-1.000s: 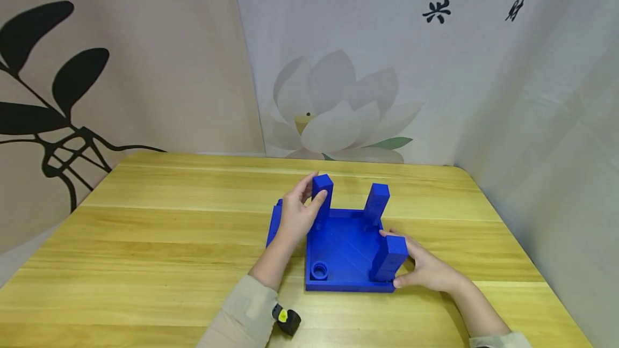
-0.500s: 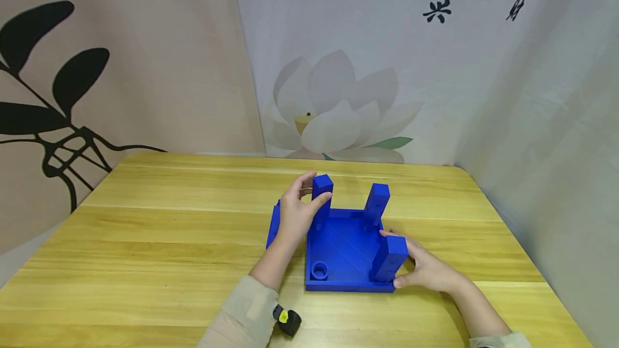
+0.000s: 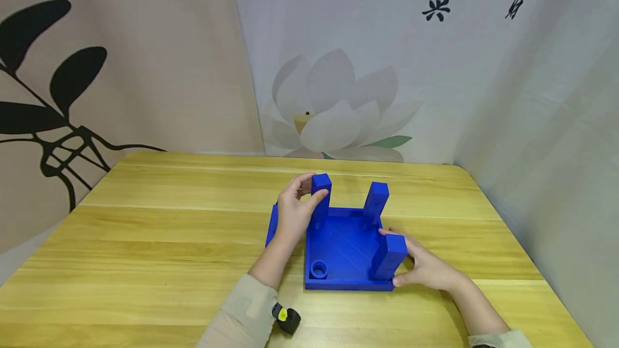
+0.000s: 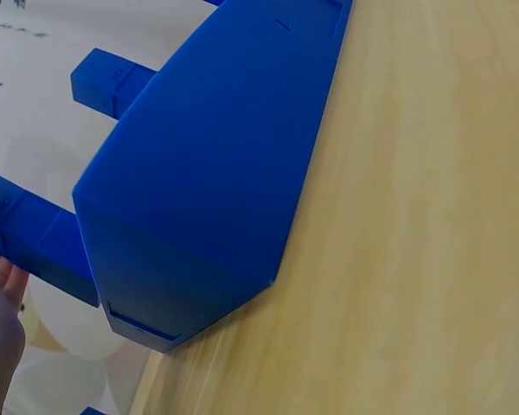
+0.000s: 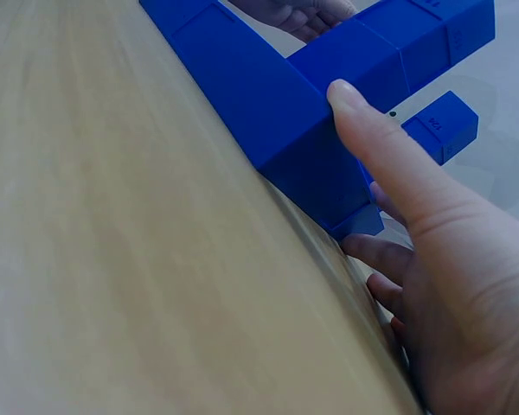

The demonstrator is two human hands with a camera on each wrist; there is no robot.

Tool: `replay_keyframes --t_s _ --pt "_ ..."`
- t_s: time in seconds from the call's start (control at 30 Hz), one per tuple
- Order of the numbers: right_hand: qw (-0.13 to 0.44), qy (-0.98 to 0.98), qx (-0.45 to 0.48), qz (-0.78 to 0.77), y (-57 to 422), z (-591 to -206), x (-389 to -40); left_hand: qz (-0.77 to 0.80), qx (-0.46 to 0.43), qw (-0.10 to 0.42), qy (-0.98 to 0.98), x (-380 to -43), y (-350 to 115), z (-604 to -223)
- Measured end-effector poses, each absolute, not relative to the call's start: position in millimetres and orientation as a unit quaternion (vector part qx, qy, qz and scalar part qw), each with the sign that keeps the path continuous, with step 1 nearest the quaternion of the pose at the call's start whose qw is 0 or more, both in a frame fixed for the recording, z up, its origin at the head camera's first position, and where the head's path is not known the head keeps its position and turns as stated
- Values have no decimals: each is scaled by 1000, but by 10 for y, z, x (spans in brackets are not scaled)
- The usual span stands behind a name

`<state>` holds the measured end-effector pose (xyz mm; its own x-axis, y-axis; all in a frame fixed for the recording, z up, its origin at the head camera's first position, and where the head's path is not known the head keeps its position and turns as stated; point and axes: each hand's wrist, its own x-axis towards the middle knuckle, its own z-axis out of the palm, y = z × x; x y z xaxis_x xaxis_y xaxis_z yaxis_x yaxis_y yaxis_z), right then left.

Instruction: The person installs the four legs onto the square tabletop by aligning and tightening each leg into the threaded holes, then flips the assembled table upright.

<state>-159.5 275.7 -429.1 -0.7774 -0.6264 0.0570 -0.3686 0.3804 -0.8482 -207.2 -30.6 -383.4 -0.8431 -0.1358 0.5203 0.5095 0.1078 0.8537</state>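
A square blue tray (image 3: pixel 343 251) with low walls lies on the table, with three square blue posts standing at its corners. My left hand (image 3: pixel 293 214) holds the back-left post (image 3: pixel 321 205) near its top, thumb on the near face and fingers behind. At the near-right corner, my right hand (image 3: pixel 427 268) grips the tray, its thumb at the front corner and its fingers along the right side, beside the front-right post (image 3: pixel 389 258). The back-right post (image 3: pixel 376 202) stands untouched. A round socket (image 3: pixel 318 269) shows in the near-left corner. In the left wrist view, the left hand (image 4: pixel 0 328) is mostly cut off.
Left of the tray, another flat blue piece (image 3: pixel 272 225) lies partly hidden by the left hand and forearm. A small black device with a yellow mark (image 3: pixel 286 320) sits at the left cuff. Behind the wooden table (image 3: pixel 169 240) hangs a printed curtain (image 3: pixel 348 26).
The left thumb has shifted slightly across the face of the back-left post, and its fingers have spread a little. The tray, the posts and the right hand stay in place.
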Motion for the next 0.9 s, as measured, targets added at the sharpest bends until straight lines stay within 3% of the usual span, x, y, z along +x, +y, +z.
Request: replay_keyframes --t_s 0.27,0.6,0.9 --pt "135 820 -305 -465 2765 -4298 -1600 -654 -155 232 -703 -1891 -330 -3583" --pt "137 819 -305 -466 2748 -4300 -1593 -668 -172 218 -691 -2111 -370 -3891" --pt "136 818 -308 -466 2741 -4306 -1590 -633 -133 219 -730 -2082 -357 -3851"
